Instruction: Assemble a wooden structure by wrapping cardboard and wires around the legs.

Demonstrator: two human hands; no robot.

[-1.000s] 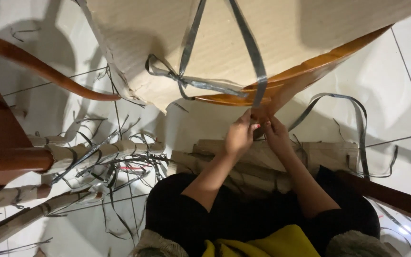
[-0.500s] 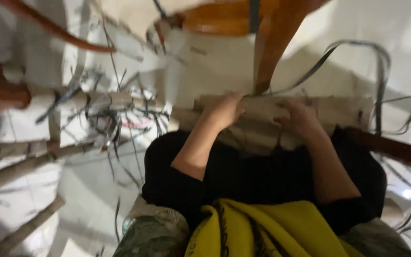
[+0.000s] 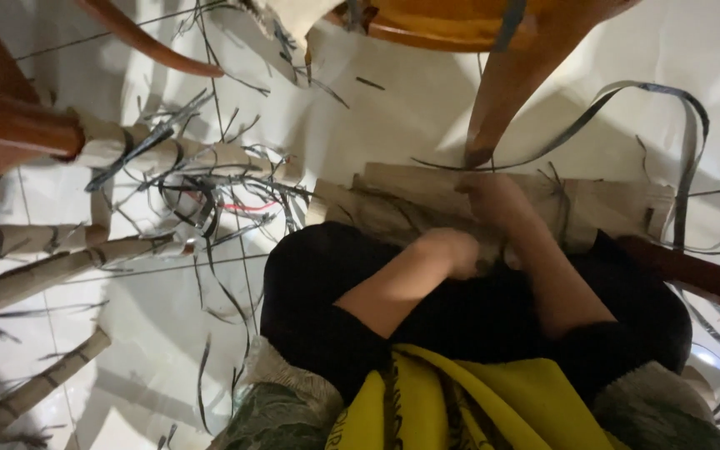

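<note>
1. The flat stack of brown corrugated cardboard pieces (image 3: 427, 204) lay on the white tiled floor (image 3: 393, 125), just past the person's black-clad knees, its long axis running left to right across the view.
2. The left hand (image 3: 453, 250) rested at the stack's near edge, fingers curled under; whether that grip was clamped on cardboard could not be told.
3. The right hand (image 3: 493, 196) reached further, lying on top of the stack near its middle, and its grip was hidden too.
4. So the stack sat directly ahead of both hands, crosswise to the forearms, the left hand nearer its near edge.
5. An orange wooden chair leg (image 3: 514, 87) stood on the floor touching the stack's far edge, just beyond the right hand.
6. Grey plastic strapping (image 3: 627, 92) looped off towards the stack's right end, and cardboard tubes (image 3: 60, 267) lay well apart on the left.
</note>
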